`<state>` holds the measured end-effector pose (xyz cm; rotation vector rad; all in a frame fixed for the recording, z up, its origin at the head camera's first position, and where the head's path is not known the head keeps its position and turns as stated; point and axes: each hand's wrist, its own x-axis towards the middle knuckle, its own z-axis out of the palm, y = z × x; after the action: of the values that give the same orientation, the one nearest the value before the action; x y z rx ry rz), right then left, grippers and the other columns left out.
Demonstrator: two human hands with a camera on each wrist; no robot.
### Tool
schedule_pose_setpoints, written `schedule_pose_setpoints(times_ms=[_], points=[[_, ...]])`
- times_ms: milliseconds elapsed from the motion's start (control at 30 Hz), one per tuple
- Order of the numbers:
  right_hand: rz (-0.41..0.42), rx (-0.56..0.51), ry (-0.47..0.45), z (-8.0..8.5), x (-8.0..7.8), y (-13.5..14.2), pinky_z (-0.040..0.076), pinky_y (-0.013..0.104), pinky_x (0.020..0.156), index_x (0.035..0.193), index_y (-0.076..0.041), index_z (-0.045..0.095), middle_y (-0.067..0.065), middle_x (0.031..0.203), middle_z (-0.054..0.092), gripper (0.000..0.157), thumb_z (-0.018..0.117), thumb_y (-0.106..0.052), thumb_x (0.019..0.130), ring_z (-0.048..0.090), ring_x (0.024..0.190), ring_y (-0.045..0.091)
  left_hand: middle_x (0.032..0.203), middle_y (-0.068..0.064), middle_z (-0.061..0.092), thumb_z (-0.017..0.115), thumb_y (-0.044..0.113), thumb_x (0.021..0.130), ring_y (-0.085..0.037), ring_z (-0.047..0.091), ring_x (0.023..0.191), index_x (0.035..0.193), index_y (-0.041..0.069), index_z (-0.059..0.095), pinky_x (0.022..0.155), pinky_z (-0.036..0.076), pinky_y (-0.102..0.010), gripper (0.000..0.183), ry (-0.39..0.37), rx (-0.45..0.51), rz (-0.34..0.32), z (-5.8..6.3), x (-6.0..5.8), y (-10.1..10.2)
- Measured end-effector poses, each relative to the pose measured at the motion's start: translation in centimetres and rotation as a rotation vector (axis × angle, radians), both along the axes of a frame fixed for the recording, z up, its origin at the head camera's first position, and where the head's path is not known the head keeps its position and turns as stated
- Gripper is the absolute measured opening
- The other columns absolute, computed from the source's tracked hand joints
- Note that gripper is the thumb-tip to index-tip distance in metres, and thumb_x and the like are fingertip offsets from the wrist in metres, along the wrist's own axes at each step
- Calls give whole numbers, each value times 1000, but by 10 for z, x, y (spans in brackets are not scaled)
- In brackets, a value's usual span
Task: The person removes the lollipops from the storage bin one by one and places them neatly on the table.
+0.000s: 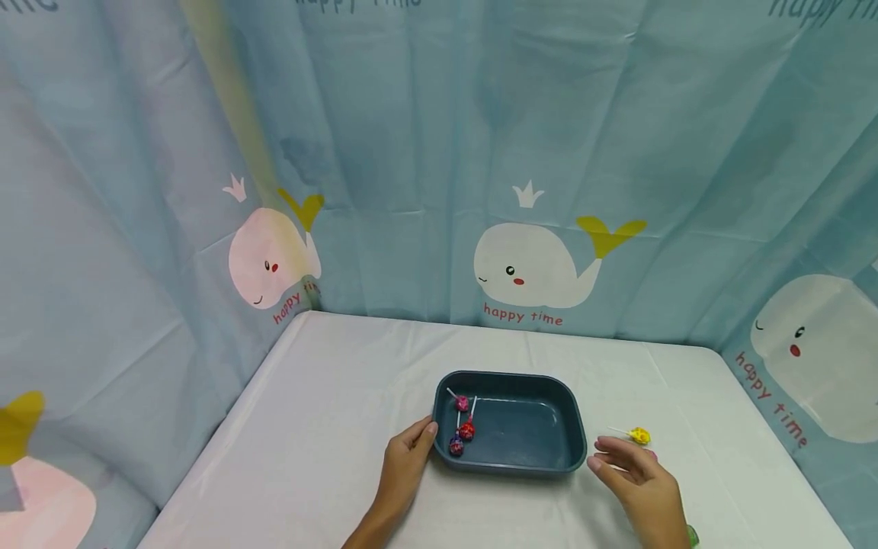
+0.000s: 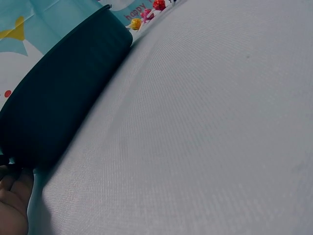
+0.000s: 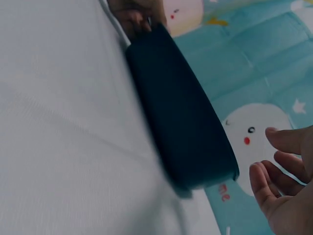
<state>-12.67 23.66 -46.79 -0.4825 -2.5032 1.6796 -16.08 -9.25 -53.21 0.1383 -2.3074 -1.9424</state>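
Note:
A dark blue-grey tray (image 1: 514, 469) sits on the white tablecloth. Three lollipops lie at its left end: a pink lollipop (image 1: 462, 403), a red lollipop (image 1: 467, 431) and a purple lollipop (image 1: 456, 445). My left hand (image 1: 405, 465) grips the tray's left end, thumb at the rim. Just off the tray's right end is my right hand (image 1: 638, 480), fingers loosely bent and holding nothing; the right wrist view shows a gap between them. Beyond this hand lies a yellow lollipop (image 1: 639, 435) with a white stick. A pink piece (image 1: 652, 455) is mostly hidden behind the fingers.
A green wrapped thing (image 1: 693, 536) shows partly beside my right wrist. In the left wrist view a red lollipop (image 2: 159, 5) lies on the cloth past the tray. Curtains with whale prints (image 1: 535, 267) stand around the table's back and sides.

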Motion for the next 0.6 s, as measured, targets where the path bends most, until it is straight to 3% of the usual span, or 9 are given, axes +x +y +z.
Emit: schedule_pose_setpoints(times_ms=[267, 600], points=[[85, -20, -17, -1, -8, -21, 57, 11, 86, 137, -10, 69, 10, 134, 72, 62, 84, -48, 90, 68, 102, -1, 142, -18, 67, 60, 31, 110, -34, 57, 141, 140, -6, 64, 116, 48, -45, 48, -2, -5, -1, 1, 0, -1], [141, -39, 52, 1, -12, -38, 56, 9, 90, 136, -10, 69, 10, 132, 73, 59, 84, -45, 90, 70, 106, 3, 143, -17, 66, 61, 33, 110, -32, 56, 143, 142, -6, 63, 117, 47, -44, 51, -4, 27, -15, 0, 1, -1]])
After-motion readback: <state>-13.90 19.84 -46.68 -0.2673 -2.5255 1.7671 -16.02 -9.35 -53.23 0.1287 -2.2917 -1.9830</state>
